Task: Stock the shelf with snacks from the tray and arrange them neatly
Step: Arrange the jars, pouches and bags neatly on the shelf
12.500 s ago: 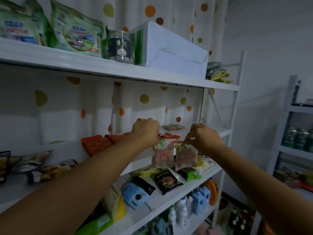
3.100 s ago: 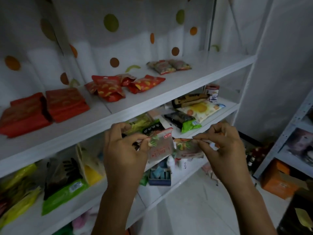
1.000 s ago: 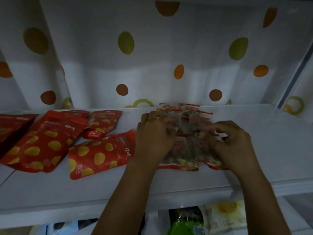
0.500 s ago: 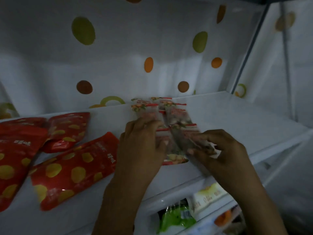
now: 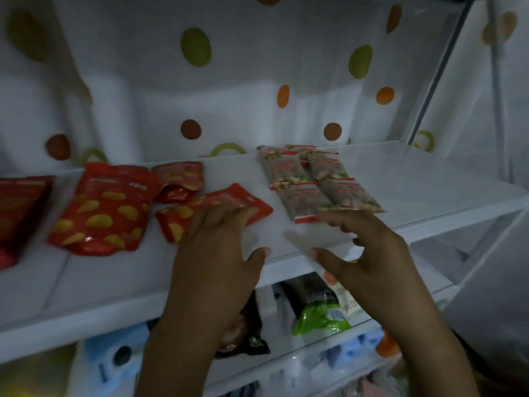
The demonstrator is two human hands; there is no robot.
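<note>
Now that the left hand (image 5: 217, 247) and right hand (image 5: 369, 253) have let go and drawn back, fingers spread and empty, the snack packets (image 5: 312, 184) lie squared together on the shelf (image 5: 429, 190), seemingly stocked.

The two clear snack packets (image 5: 306, 202) had left the hands and lay flat on the shelf (image 5: 429, 181), just in front of the rear pair; the left hand (image 5: 217, 253) had drawn back toward the front edge, fingers spread over a red pouch (image 5: 229, 199); the right hand (image 5: 369, 253) had pulled back too, fingers loose.
</note>
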